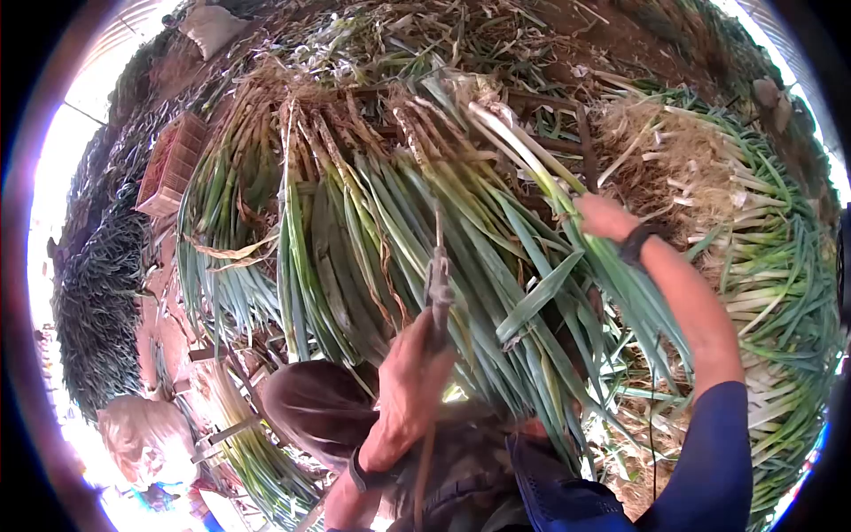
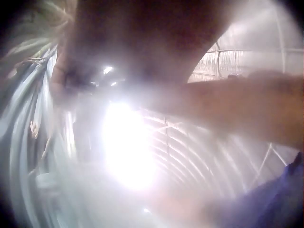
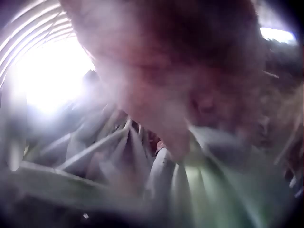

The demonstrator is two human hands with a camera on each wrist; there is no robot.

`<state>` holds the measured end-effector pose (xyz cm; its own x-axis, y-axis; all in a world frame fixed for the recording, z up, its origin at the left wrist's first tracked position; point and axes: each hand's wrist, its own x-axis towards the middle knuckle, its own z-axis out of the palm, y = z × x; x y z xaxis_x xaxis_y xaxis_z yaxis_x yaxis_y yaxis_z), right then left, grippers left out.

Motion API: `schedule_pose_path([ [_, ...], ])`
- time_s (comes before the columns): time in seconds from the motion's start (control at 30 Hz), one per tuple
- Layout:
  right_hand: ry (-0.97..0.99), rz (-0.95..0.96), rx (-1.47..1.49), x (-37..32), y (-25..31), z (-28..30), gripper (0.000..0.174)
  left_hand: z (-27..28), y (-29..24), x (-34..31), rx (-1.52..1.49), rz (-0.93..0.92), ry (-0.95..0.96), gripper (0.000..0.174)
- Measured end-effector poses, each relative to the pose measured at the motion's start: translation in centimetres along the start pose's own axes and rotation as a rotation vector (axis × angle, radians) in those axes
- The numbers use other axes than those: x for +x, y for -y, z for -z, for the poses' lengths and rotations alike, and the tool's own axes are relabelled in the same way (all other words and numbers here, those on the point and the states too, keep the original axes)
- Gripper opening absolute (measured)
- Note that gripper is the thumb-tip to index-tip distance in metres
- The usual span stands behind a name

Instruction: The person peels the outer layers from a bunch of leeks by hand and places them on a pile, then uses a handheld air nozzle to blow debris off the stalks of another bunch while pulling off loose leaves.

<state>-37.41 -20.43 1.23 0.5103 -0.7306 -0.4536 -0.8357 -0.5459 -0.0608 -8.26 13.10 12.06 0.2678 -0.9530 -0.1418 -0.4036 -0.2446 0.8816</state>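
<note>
- Far left: heap of dark leaves [image 1: 97, 293], banked along the bright greenhouse wall.
- Below it, near the bottom edge: pale sack [image 1: 146, 439].
- Up and to the right: reddish slatted crate [image 1: 173, 164], tilted, just beside a flat sheaf [image 1: 230, 213] of long green stalks, brown root ends uppermost.
- Centre: big bundle of green onions [image 1: 372, 222], laid lengthwise away from the person, rooty ends far, green leaf ends near the body.
- Down the middle of that bundle: thin cord [image 1: 437, 282], knotted partway, drawn straight over the leaves toward the near side.
- On the cord's lower stretch: left hand [image 1: 409, 381], clenched round the cord, fingers curled tight, dark band at the wrist.
- Left wrist view washed out by glare: only a blurred forearm and greenhouse arches.
- Right of the bundle's middle: right hand [image 1: 603, 217], laid on the bundle's right flank, touching pale stalks. Fingers buried among them, so clasping or merely pressing: impossible to tell.
- Right wrist view too blurred to settle it: just a hand close above green leaves.
- Behind that hand: black wrist strap [image 1: 635, 244], then bare forearm and blue sleeve [image 1: 714, 461].
- Far right: large pile [image 1: 771, 266] of more green onions, white shanks and matted roots toward the centre, just beside the right forearm, well apart from the left hand.
</note>
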Motion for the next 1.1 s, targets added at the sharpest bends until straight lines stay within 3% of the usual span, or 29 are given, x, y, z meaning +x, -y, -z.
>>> schedule_pose_path([
  [0.03,-0.245,-0.002,-0.399,1.3,2.9,-2.0,0.021,-0.3,-0.1,-0.3,-0.007,-0.052,0.002,0.056],
  [0.1,-0.434,0.083,-0.161,4.5,4.9,-2.9,0.025,-0.8,-0.2,-0.4,-0.017,-0.016,0.018,0.057],
  [0.17,-0.248,0.138,0.005,7.4,6.0,-4.3,0.038,-1.1,-0.3,-0.1,-0.025,0.011,0.046,0.057],
  [0.23,-0.292,0.120,0.092,10.3,6.4,-7.9,0.048,-1.3,-0.1,0.3,-0.035,0.030,0.069,0.057],
  [0.27,-0.336,0.098,0.174,10.4,7.2,-7.7,0.060,-1.4,0.0,0.3,-0.063,0.032,0.076,0.057],
  [0.3,-0.335,0.097,0.172,10.4,7.3,-7.1,0.060,-1.5,0.1,0.4,-0.095,0.032,0.084,0.057],
  [0.37,-0.187,-0.040,0.591,10.3,7.2,-5.7,0.083,-1.6,0.5,0.5,-0.110,0.037,0.102,0.058],
  [0.4,-0.230,-0.043,0.713,10.6,6.6,-6.3,0.093,-1.7,0.5,0.4,-0.122,0.030,0.098,0.058],
  [0.5,-0.210,0.036,0.509,8.6,7.7,-5.1,0.095,-1.7,0.7,0.2,-0.141,0.005,0.091,0.059],
  [0.53,-0.057,0.044,0.475,8.3,8.1,-3.5,0.085,-1.7,0.7,0.0,-0.153,0.027,0.098,0.059],
  [0.57,-0.063,0.050,0.471,8.2,8.2,-2.8,0.085,-1.6,0.7,-0.2,-0.165,0.048,0.104,0.059],
  [0.67,0.168,-0.061,0.635,7.9,9.0,-1.2,0.047,-0.9,0.0,-0.9,-0.173,0.039,0.077,0.059],
  [0.77,0.175,-0.098,0.794,6.6,9.5,1.5,0.042,-0.1,0.1,-1.5,-0.161,-0.007,0.046,0.057],
  [0.83,0.071,0.004,1.002,6.8,8.5,2.5,0.036,0.8,-0.2,-2.0,-0.225,0.103,0.064,0.055],
  [0.9,-0.064,0.037,0.957,3.6,9.8,8.0,0.035,1.1,0.7,-2.6,-0.280,0.036,0.004,0.057],
  [0.97,0.063,0.129,0.998,2.9,9.2,11.7,0.035,1.9,1.0,-2.9,-0.292,0.004,-0.011,0.060],
  [1.0,0.051,0.144,1.033,1.6,9.6,13.5,0.029,2.5,1.0,-3.3,-0.327,0.117,0.015,0.062],
  [1.1,-0.027,0.184,1.027,-2.6,12.3,17.6,0.025,3.3,1.6,-4.2,-0.424,0.082,-0.048,0.063],
])
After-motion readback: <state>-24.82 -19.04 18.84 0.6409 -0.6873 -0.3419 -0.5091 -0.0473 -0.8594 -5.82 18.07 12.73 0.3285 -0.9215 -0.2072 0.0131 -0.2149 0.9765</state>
